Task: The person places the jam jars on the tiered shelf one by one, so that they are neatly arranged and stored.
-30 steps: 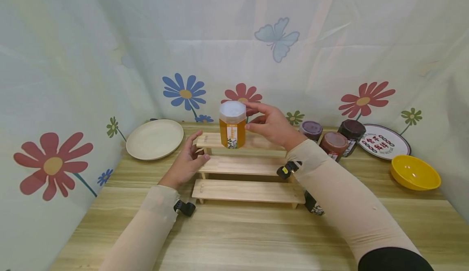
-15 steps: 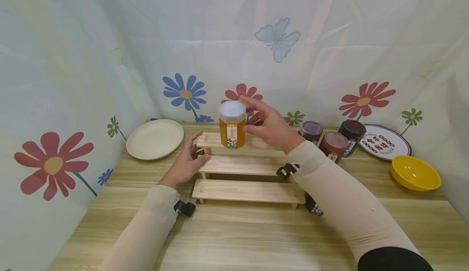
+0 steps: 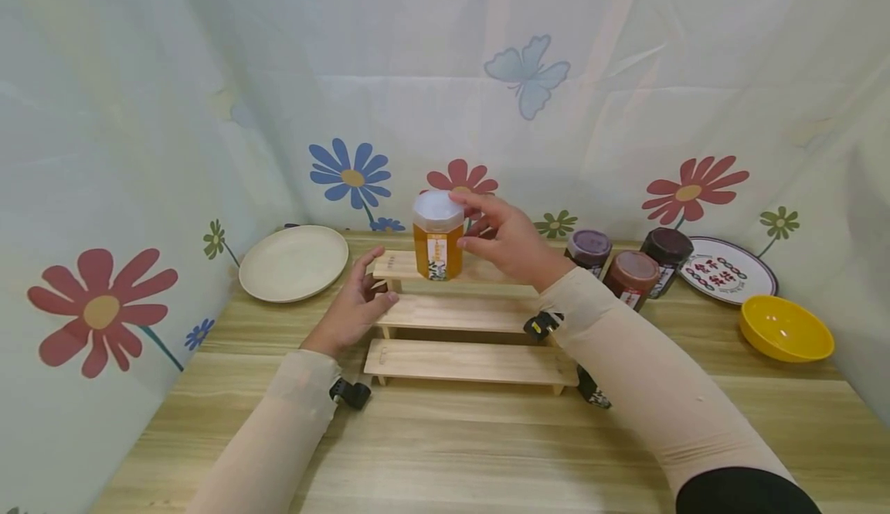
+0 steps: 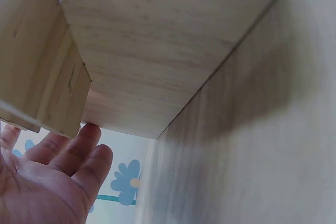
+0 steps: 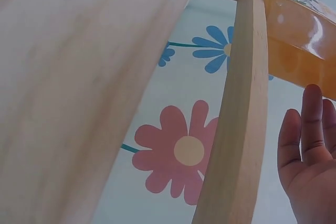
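Observation:
A jar of amber honey point(image 3: 439, 242) with a frosted white lid stands upright on the top step of a three-step wooden display rack point(image 3: 459, 313). My right hand point(image 3: 511, 239) is at the jar's right side, index fingertip on the lid's edge and thumb against the wall. In the right wrist view the fingers point(image 5: 312, 124) reach up nearly straight beside the jar. At the rack's left end, my left hand point(image 3: 353, 305) holds the top step, thumb in front and fingers around the side. The left wrist view shows those fingers point(image 4: 79, 148) bent at the wood's edge.
Purple point(image 3: 589, 248), red-brown point(image 3: 633, 268) and dark point(image 3: 666, 248) lidded jars stand right of the rack. Another dark jar point(image 3: 592, 387) is partly hidden under my right forearm. A cream plate point(image 3: 293, 263) lies left, a printed plate point(image 3: 727, 268) and yellow bowl point(image 3: 787, 328) right.
The honey jar has shifted slightly left. My right index finger lifted off the lid, then came down on its edge. My left hand stays on the rack.

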The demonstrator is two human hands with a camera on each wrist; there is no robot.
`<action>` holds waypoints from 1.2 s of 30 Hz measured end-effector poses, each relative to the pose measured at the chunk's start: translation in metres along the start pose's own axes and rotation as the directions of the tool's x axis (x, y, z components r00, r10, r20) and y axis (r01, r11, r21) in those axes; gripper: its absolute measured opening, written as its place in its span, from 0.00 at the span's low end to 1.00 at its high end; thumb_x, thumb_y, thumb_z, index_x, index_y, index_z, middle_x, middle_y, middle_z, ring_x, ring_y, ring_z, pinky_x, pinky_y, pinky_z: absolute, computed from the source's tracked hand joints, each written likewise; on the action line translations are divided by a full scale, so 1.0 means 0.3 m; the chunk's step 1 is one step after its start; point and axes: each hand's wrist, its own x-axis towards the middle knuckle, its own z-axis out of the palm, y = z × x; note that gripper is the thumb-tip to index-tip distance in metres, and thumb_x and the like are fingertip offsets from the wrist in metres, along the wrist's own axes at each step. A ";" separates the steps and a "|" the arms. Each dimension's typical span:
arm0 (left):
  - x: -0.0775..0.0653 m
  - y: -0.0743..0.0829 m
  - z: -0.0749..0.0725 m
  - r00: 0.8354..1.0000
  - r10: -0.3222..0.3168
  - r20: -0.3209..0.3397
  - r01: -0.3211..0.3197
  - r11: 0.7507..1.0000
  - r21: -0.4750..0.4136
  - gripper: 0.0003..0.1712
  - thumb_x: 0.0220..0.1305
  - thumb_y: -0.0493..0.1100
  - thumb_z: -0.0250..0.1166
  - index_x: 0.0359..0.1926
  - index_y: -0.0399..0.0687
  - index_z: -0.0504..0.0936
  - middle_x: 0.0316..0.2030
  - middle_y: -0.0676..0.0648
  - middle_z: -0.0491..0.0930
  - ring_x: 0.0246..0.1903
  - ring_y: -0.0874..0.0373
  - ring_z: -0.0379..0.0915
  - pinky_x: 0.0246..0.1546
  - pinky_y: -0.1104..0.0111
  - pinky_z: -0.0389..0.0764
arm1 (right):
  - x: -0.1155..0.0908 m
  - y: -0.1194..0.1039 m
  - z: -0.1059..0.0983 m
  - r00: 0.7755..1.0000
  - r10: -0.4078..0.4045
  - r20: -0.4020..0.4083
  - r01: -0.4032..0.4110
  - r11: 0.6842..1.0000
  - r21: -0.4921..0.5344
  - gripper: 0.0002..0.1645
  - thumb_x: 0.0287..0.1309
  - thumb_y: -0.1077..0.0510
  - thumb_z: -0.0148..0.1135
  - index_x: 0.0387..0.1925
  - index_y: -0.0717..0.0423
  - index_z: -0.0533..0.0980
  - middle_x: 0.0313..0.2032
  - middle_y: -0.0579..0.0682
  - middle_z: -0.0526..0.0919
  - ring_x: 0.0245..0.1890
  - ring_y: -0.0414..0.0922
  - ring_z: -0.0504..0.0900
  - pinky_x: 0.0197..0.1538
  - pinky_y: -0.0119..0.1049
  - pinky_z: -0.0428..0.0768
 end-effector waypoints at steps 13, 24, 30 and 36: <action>0.002 -0.001 0.001 1.000 0.018 0.007 -0.018 1.000 -0.010 0.48 0.77 0.34 0.60 0.84 0.66 0.44 0.77 0.34 0.63 0.74 0.33 0.63 0.71 0.40 0.69 | -0.004 0.001 -0.007 0.992 0.009 0.122 -0.021 0.995 0.102 0.51 0.67 0.69 0.68 0.83 0.38 0.58 0.69 0.58 0.70 0.43 0.56 0.85 0.48 0.36 0.85; 0.003 -0.007 0.000 1.000 0.012 0.007 -0.012 1.000 -0.004 0.49 0.76 0.35 0.61 0.84 0.69 0.45 0.77 0.34 0.62 0.74 0.33 0.63 0.71 0.40 0.70 | -0.008 -0.003 -0.010 0.980 -0.029 0.199 -0.007 0.984 0.178 0.52 0.68 0.69 0.67 0.84 0.39 0.56 0.79 0.51 0.61 0.47 0.58 0.85 0.53 0.41 0.88; 0.001 -0.002 0.002 1.000 0.003 0.004 -0.003 1.000 0.001 0.48 0.77 0.35 0.61 0.84 0.70 0.45 0.77 0.35 0.62 0.74 0.34 0.63 0.71 0.39 0.69 | -0.010 -0.006 -0.010 0.969 -0.037 0.245 -0.023 0.972 0.235 0.53 0.69 0.69 0.66 0.85 0.38 0.54 0.80 0.49 0.58 0.52 0.67 0.83 0.58 0.46 0.87; 0.001 -0.002 0.000 1.000 0.006 0.003 -0.006 1.000 0.009 0.49 0.76 0.35 0.61 0.84 0.69 0.45 0.77 0.34 0.62 0.75 0.33 0.63 0.71 0.40 0.69 | -0.008 -0.004 -0.006 0.958 -0.045 0.284 -0.031 0.965 0.259 0.54 0.69 0.69 0.65 0.85 0.36 0.51 0.79 0.51 0.57 0.59 0.66 0.81 0.61 0.48 0.85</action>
